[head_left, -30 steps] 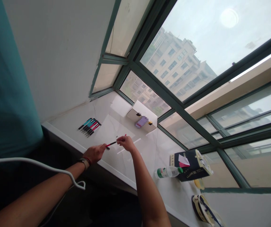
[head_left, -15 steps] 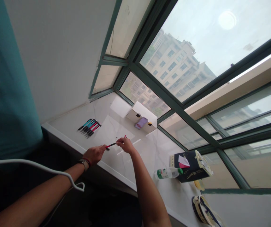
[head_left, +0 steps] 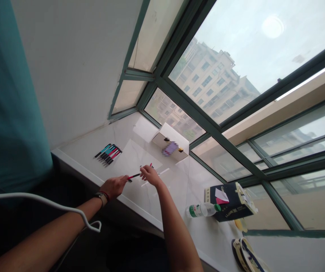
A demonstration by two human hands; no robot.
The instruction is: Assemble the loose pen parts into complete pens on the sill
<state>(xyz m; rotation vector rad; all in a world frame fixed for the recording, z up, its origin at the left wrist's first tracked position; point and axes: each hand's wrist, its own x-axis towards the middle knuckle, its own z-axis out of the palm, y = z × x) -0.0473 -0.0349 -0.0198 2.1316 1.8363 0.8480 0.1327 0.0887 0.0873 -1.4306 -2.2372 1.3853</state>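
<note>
A red and black pen [head_left: 134,176] stretches between my two hands, just above the white sill. My left hand [head_left: 115,187], with a watch and a red band at its wrist, is closed around the red end. The fingers of my right hand [head_left: 149,175] pinch the black end. A small dark piece [head_left: 129,180] lies by my left fingertips, and a bit of red [head_left: 151,165] shows just behind my right hand. To the left, a row of pens [head_left: 108,154] with turquoise, red and black barrels lies side by side on the sill.
A white open box [head_left: 170,141] stands by the window. At the right are a plastic bottle [head_left: 202,210] with a green cap, a dark carton [head_left: 230,200] and a round container [head_left: 247,255]. A white cable [head_left: 41,201] crosses the lower left.
The view has shifted slightly. Both hands keep their hold on the pen, and my right fingers have turned a little around its black end.
</note>
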